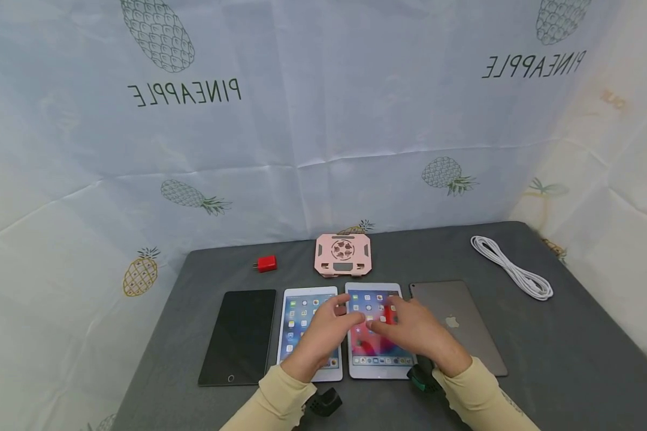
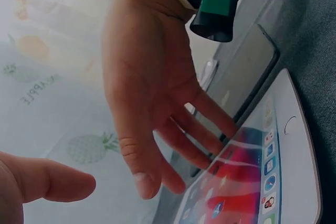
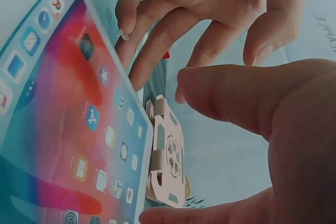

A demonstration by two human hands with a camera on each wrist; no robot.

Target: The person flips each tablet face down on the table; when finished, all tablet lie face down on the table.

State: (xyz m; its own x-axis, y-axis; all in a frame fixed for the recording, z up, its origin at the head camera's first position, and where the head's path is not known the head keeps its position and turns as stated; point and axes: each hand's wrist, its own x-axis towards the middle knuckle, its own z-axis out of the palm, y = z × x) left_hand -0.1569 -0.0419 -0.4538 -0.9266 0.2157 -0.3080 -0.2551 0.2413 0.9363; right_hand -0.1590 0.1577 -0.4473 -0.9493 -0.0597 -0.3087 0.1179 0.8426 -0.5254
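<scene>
Sleeves [image 1: 274, 400] run out of view; left hand [image 1: 322, 330] and right hand [image 1: 416, 327], fingers [image 3: 161, 40] spread, partly hide lit tablets [image 1: 377, 352].

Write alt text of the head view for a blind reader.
Left hand and right hand reach over two lit white tablets, between a black tablet and a facedown gray one. Behind: red plug, pink stand, white cable.

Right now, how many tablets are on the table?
4: black tablet at far left, left white tablet and right white tablet side by side mid-table, face-down grey tablet at right. None seems wholly hidden.
</scene>
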